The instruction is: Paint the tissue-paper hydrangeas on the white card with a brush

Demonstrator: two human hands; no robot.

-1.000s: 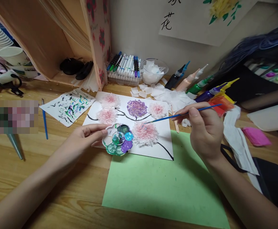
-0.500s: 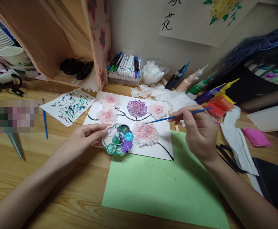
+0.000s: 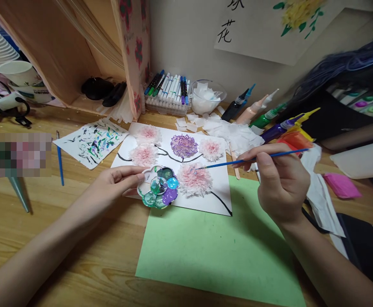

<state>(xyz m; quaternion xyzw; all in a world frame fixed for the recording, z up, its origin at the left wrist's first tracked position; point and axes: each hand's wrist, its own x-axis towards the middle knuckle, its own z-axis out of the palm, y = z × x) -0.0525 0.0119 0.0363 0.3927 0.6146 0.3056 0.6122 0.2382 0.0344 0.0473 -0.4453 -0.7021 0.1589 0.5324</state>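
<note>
Holding a thin blue paintbrush (image 3: pixel 226 163) between the thumb and the fingers, the right hand (image 3: pixel 283 185) stands at the right of a white sheet (image 3: pixel 220 197). The fingers are closed narrowly on the handle, and the brush tip is at the upper part of the near, large pink flower (image 3: pixel 196 182) — whether it presses the petals, I cannot tell. The left hand (image 3: pixel 122 181) pinches the left edge of a flower-shaped palette (image 3: pixel 170 197), its thumb on top; this palette is above the near edge of the sheet, just left of the large flower, and has green, blue and purple paint. Farther on the sheet are a purple flower (image 3: pixel 184 146) and three smaller pink ones, with black painted stems. A green paper (image 3: pixel 218 251) lies on the near side, partly under the sheet. To the left there is a paint-marked paper (image 3: pixel 92 144) — and, just beside it, another blue brush (image 3: pixel 60 166). Markers (image 3: pixel 170 89) and a clear bowl (image 3: pixel 221 94) stand at the far side.
</note>
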